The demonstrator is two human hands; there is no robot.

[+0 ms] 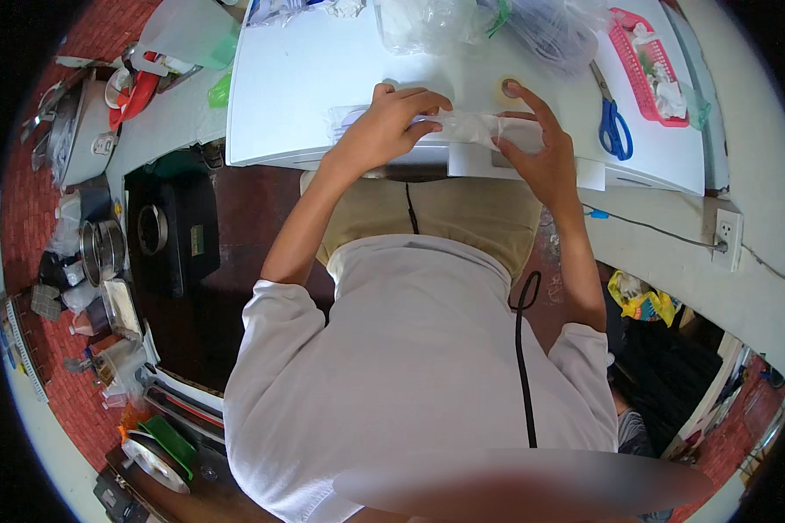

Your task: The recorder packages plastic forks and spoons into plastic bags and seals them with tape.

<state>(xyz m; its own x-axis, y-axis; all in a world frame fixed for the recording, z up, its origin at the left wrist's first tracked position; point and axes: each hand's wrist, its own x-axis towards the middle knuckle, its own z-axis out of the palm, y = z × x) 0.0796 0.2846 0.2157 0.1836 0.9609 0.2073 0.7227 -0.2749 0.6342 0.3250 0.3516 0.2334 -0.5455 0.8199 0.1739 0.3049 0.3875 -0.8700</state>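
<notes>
Before me, a long clear plastic packet (468,127) lies level along the front edge of the white table. Pale, slender items show through its left end, too blurred to name. My left hand (392,121) grips the packet's middle, with thumb and fingers pinched over it. At the other end, the thumb and a finger of my right hand (540,150) hold the plastic, while the index finger reaches up beside a small roll of tape (511,88). Scissors with blue handles (613,127) rest to the right of that hand.
A pink plastic basket (651,78) holding crumpled white scraps stands at the table's right. Clear plastic bags (549,33) with contents lie at the back. A translucent container (186,33) sits on the left counter. A cable runs to a wall outlet (728,235) at right.
</notes>
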